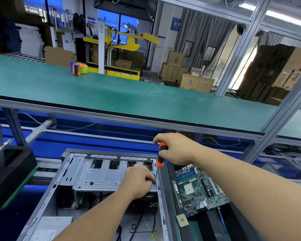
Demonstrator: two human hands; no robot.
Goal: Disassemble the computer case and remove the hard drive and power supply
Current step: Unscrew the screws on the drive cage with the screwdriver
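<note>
One open computer case (73,188) low centre, one drive cage (97,174) inside at far end. Right hand (175,148) wrapped round one orange-black screwdriver (161,156), tip at cage's right edge. Left hand (137,181) pinching at tip; what, can't tell. One motherboard (198,186) just right of case. One tape dispenser (78,68) on green shelf (129,94).

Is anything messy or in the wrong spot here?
Yes, one thing. A green circuit board lies bare outside the computer case, tilted, on the ledge to its right. The rest looks orderly: the right hand holds an orange screwdriver upright while the left hand steadies its tip.
</note>
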